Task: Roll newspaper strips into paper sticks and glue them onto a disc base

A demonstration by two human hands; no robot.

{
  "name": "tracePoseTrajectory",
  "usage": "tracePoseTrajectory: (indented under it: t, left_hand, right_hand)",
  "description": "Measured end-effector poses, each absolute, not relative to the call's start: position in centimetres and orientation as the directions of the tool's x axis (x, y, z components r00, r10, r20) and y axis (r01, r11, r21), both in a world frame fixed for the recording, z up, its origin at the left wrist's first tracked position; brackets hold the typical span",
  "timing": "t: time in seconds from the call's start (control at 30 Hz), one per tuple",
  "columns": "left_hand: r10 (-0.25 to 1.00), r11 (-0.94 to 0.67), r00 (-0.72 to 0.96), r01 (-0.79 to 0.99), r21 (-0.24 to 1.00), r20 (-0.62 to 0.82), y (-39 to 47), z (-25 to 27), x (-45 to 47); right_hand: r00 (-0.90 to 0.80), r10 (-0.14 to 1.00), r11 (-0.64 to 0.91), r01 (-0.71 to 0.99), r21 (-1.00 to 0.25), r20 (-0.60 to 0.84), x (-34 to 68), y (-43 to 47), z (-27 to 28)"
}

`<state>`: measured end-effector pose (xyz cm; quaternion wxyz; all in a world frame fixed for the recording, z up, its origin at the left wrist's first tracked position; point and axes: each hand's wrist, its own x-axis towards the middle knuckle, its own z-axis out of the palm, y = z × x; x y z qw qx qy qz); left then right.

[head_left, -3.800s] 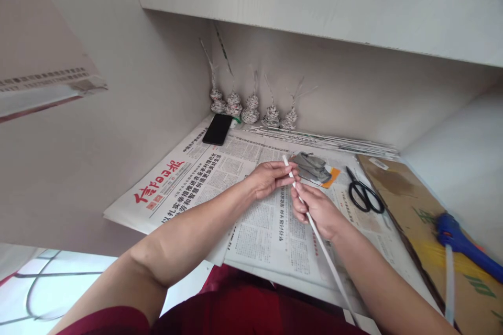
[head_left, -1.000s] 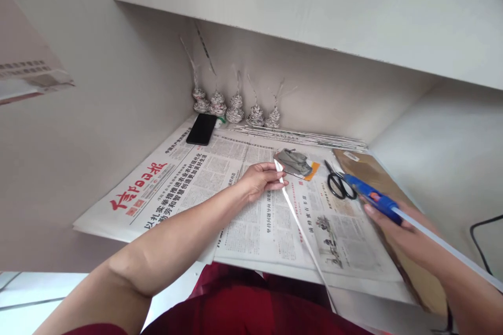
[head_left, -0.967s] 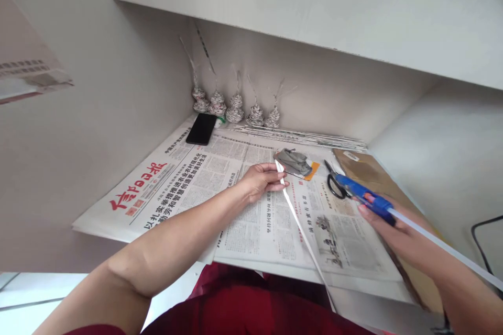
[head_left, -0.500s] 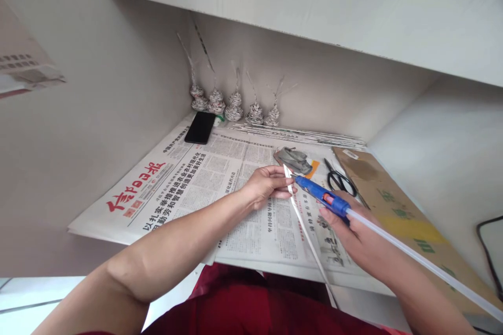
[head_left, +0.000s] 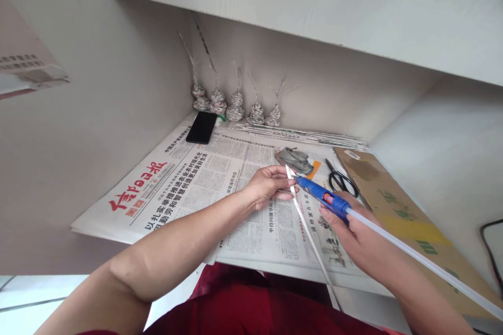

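Note:
My left hand [head_left: 273, 186] pinches the upper end of a thin white paper strip [head_left: 310, 235], whose long tail slants down past the front edge of the table. In my right hand [head_left: 348, 225] is a blue glue gun [head_left: 320, 192], with a long translucent glue stick [head_left: 416, 256] running out of its back. The gun's nozzle points left and meets or nearly meets the strip close to my left fingertips; whether it touches I cannot tell. Both hands are above the newspaper [head_left: 188, 188] spread on the table.
Several woven paper gourds [head_left: 236, 107] line the back wall, left of a bundle of thin paper sticks [head_left: 306, 136]. A black phone [head_left: 201, 127] lies in front of them. Behind my hands are a grey cloth-like item [head_left: 294, 159] and black scissors [head_left: 341, 179]; cardboard [head_left: 408, 220] lies at right.
Both hands hold nearly the same pose, with the glue gun's tip still at the strip. The whole view has shifted very slightly.

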<state>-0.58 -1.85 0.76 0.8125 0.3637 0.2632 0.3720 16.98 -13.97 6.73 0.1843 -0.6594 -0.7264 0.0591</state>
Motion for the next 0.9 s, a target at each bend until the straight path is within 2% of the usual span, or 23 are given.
tracePoseTrajectory:
  t: [0.47,0.73,0.9]
  left_hand:
    - [0.785,0.45,0.607,-0.42,0.788,-0.125,-1.7,0.2,-0.5]
    - [0.786,0.448,0.606,-0.425,0.787,-0.12,-1.6,0.2,-0.5]
    - [0.786,0.451,0.606,-0.427,0.784,-0.122,-1.5,0.3,-0.6]
  right_hand:
    - [-0.11,0.973,0.155,0.962,-0.223,0.202,16.7,-14.0,7.1]
    - [-0.157,0.975,0.178,0.975,-0.133,0.157,17.3,-14.0,7.2]
    - [-0.129,0.968,0.147,0.987,-0.069,0.214,18.6,-14.0,6.5]
